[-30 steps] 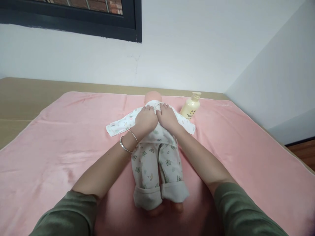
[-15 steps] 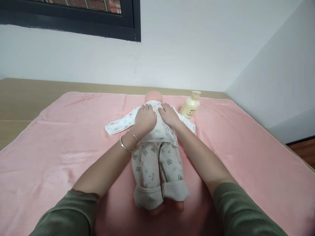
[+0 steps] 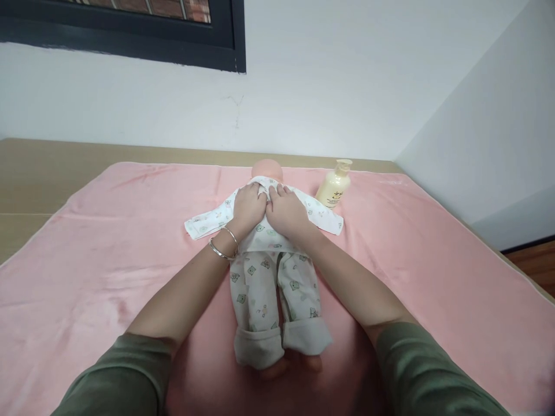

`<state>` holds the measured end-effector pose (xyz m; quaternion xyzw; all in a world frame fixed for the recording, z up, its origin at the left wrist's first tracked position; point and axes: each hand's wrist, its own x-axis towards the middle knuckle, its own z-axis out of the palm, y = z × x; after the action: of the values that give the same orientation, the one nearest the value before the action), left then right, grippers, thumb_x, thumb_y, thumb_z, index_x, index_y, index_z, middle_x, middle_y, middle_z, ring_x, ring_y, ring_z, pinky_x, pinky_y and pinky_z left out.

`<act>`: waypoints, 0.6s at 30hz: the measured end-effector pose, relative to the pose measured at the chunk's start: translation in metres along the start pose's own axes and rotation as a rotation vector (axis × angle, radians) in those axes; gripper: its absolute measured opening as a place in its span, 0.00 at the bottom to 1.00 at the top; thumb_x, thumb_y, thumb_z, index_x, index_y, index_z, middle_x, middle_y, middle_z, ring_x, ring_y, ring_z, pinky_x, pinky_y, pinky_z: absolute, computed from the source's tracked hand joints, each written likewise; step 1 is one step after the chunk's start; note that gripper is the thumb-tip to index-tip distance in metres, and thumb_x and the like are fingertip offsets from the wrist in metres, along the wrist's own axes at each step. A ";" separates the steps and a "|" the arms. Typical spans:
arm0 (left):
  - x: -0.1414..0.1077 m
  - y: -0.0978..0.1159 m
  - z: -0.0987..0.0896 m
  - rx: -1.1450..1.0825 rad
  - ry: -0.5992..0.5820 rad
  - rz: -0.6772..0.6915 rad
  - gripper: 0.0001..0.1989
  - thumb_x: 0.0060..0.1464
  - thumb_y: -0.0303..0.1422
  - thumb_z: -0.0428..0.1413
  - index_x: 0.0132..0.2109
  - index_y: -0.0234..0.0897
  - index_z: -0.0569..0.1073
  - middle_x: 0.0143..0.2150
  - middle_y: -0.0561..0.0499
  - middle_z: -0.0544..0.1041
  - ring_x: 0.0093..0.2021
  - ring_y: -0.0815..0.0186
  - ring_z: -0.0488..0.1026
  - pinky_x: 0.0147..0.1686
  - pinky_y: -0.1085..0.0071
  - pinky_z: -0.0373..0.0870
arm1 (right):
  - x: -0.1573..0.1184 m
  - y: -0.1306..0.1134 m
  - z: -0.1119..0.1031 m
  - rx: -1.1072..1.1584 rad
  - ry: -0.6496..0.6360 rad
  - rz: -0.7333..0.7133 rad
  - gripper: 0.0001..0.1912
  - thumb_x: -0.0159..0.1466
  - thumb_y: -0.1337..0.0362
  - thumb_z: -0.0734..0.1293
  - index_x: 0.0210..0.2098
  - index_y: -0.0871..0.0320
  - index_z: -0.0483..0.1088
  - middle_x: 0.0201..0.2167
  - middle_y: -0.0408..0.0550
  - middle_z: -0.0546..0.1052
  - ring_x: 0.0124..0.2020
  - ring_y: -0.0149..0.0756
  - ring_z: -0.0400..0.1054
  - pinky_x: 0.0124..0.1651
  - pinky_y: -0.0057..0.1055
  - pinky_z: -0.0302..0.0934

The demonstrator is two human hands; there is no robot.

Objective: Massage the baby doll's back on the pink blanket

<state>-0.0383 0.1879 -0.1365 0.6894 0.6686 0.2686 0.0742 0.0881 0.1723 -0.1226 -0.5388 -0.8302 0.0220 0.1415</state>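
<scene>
A baby doll (image 3: 267, 170) lies stretched out on a pink blanket (image 3: 143, 248), its head at the far end and its bare feet towards me. It wears a white printed top (image 3: 264, 238) with both sleeves spread to the sides, and matching trousers (image 3: 262, 294) with turned-up cuffs. My left hand (image 3: 249, 207) rests flat on the left upper part of the top, a silver bangle at its wrist. Close beside it, my right hand (image 3: 286, 212) lies flat on the top's middle and right, fingers extended. The thumbs nearly meet.
A pale yellow pump bottle (image 3: 333, 185) stands on the blanket just beyond the doll's right sleeve. Behind the wooden surface (image 3: 34, 173) rises a white wall (image 3: 325, 81) with a dark window frame (image 3: 236, 40). Another wall closes off the right side.
My right hand has slid left across the top towards the middle, uncovering more of the right sleeve. My left hand has shifted slightly left and down. The doll's clothes stay in place.
</scene>
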 end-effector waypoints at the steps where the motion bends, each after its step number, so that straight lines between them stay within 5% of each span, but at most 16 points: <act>1: -0.001 0.000 0.003 0.003 0.021 0.005 0.20 0.61 0.30 0.41 0.50 0.33 0.75 0.55 0.37 0.80 0.56 0.51 0.76 0.59 0.57 0.69 | 0.004 0.005 0.001 0.031 -0.007 -0.004 0.31 0.72 0.64 0.52 0.70 0.70 0.60 0.72 0.66 0.62 0.72 0.56 0.56 0.73 0.49 0.50; 8: -0.005 0.001 0.010 0.002 0.084 0.001 0.23 0.61 0.31 0.42 0.56 0.34 0.75 0.59 0.40 0.79 0.61 0.51 0.73 0.64 0.55 0.65 | 0.031 0.046 0.014 0.192 0.023 0.058 0.31 0.72 0.55 0.53 0.68 0.67 0.64 0.71 0.59 0.65 0.73 0.52 0.56 0.75 0.46 0.49; 18: -0.005 -0.001 0.013 -0.013 0.110 0.003 0.24 0.61 0.32 0.42 0.57 0.32 0.75 0.59 0.39 0.79 0.60 0.51 0.73 0.65 0.55 0.65 | 0.031 0.046 0.020 0.179 0.039 0.042 0.31 0.73 0.55 0.53 0.67 0.67 0.64 0.71 0.61 0.64 0.72 0.54 0.56 0.74 0.49 0.48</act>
<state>-0.0331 0.1869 -0.1498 0.6742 0.6689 0.3104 0.0415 0.1120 0.2221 -0.1436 -0.5415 -0.8106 0.0885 0.2046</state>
